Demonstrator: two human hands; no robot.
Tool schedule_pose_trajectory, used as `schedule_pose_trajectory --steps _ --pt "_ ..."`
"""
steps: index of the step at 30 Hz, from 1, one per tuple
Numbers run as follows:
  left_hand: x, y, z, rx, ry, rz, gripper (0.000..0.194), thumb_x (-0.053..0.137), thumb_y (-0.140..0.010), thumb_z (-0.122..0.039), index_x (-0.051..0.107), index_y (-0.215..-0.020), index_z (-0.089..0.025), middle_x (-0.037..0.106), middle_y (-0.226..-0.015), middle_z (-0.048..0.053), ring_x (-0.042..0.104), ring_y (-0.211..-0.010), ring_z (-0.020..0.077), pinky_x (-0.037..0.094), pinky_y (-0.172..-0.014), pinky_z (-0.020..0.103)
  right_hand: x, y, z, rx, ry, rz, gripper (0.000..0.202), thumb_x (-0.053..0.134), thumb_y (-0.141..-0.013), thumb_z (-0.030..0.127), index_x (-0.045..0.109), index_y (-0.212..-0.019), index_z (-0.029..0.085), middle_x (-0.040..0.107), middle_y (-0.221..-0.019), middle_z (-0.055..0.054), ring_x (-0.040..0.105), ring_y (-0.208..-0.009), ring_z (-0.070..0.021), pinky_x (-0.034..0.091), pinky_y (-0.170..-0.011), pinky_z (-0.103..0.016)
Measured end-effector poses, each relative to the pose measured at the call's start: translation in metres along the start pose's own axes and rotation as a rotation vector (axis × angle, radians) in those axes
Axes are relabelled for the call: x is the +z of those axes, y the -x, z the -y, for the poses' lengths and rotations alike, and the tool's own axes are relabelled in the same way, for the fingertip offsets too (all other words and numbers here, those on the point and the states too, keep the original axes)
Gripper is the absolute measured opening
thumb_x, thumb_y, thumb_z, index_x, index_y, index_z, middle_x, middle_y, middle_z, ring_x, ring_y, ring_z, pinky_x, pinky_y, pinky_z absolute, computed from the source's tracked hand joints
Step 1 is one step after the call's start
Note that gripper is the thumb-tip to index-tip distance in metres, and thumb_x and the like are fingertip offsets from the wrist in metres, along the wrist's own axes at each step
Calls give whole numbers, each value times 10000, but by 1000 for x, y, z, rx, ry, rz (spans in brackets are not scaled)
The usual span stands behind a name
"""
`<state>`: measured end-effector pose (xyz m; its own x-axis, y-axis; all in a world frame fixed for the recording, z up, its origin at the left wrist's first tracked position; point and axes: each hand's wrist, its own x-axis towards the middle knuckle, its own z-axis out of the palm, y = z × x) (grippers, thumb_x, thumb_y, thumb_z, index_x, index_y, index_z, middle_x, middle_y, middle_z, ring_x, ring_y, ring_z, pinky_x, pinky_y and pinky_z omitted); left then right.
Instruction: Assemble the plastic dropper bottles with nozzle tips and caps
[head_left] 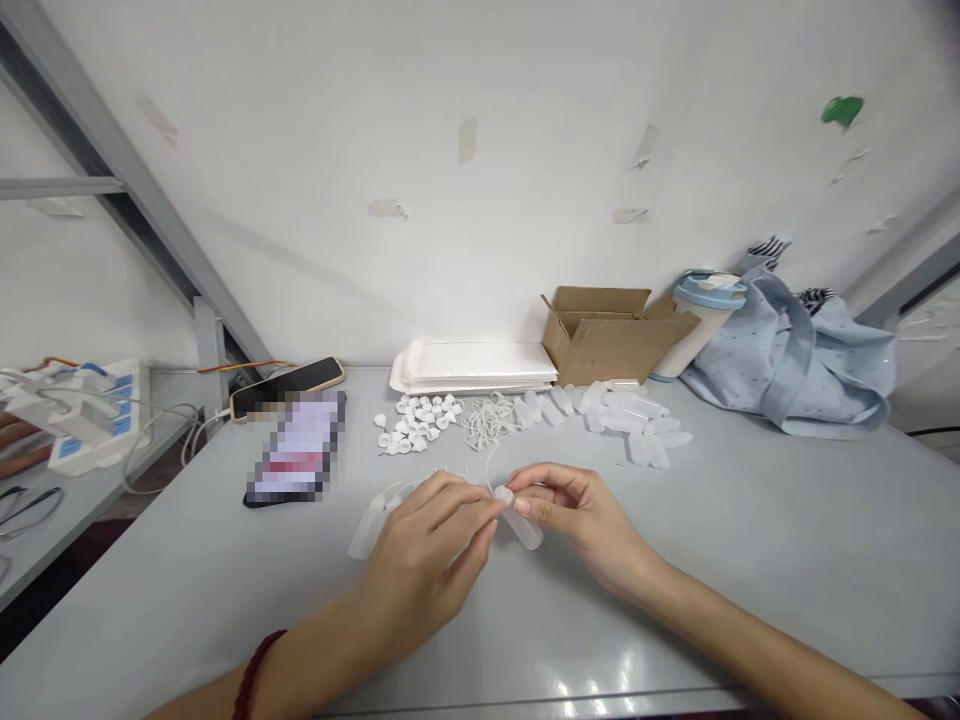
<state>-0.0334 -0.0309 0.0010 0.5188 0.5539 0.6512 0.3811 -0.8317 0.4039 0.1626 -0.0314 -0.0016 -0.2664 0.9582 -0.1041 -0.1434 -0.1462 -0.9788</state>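
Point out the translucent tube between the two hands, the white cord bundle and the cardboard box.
Translucent tube (527, 528): head view, near its lower end.
White cord bundle (487, 421): head view, middle of the tangle.
Cardboard box (611, 352): head view, its front side.

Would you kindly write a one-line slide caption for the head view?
The left hand and right hand meet at a translucent tube, with small white parts and looped cords behind.

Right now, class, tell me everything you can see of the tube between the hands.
The tube is slim, frosted and translucent, apparently plastic, with a rounded near end. It slants over the table; a thin white cord curves by its far end, where the left hand and right hand touch it.
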Motion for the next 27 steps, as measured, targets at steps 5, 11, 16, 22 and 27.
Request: schedule_pose_trajectory --steps 5,11,16,22,27 --pt "0 0 -2 -50 -44 -4 286 548 -862 -99 534 -1133 -191 632 -900 52 538 -816 180 480 -706 322 0 0 1 17 -27 6 236 739 -729 347 656 -872 179 690 -769 -23 599 -705 -146 420 -649 -262" --pt "3 3 -7 -115 -155 100 461 680 -792 -241 454 -1188 -178 569 -894 54 508 -816 214 472 -686 347 4 1 0 0 -89 47 245 725 -756 347 613 -904 186 704 -805 -27 609 -777 -150 411 -714 -258" --pt "7 5 -9 -47 -312 83 489 707 -773 -298 452 -1167 -158 568 -906 74 512 -801 234 461 -675 370 9 1 -3 -23 -111 41 246 737 -752 338 612 -910 197 686 -800 0 576 -734 -118 402 -697 -229" --pt "10 4 -9 57 -488 6 357 604 -828 -270 492 -1125 -109 576 -860 97 532 -798 255 458 -670 387 10 1 -3 -26 -105 47 224 736 -750 339 661 -908 198 657 -762 21 565 -744 -110 405 -726 -221" --pt "11 2 -8 139 -616 -32 406 628 -812 -281 503 -1129 -60 587 -883 127 531 -864 291 461 -730 424 8 0 -8 -1 -113 21 229 743 -741 333 676 -919 205 666 -828 9 569 -784 -116 414 -741 -227"
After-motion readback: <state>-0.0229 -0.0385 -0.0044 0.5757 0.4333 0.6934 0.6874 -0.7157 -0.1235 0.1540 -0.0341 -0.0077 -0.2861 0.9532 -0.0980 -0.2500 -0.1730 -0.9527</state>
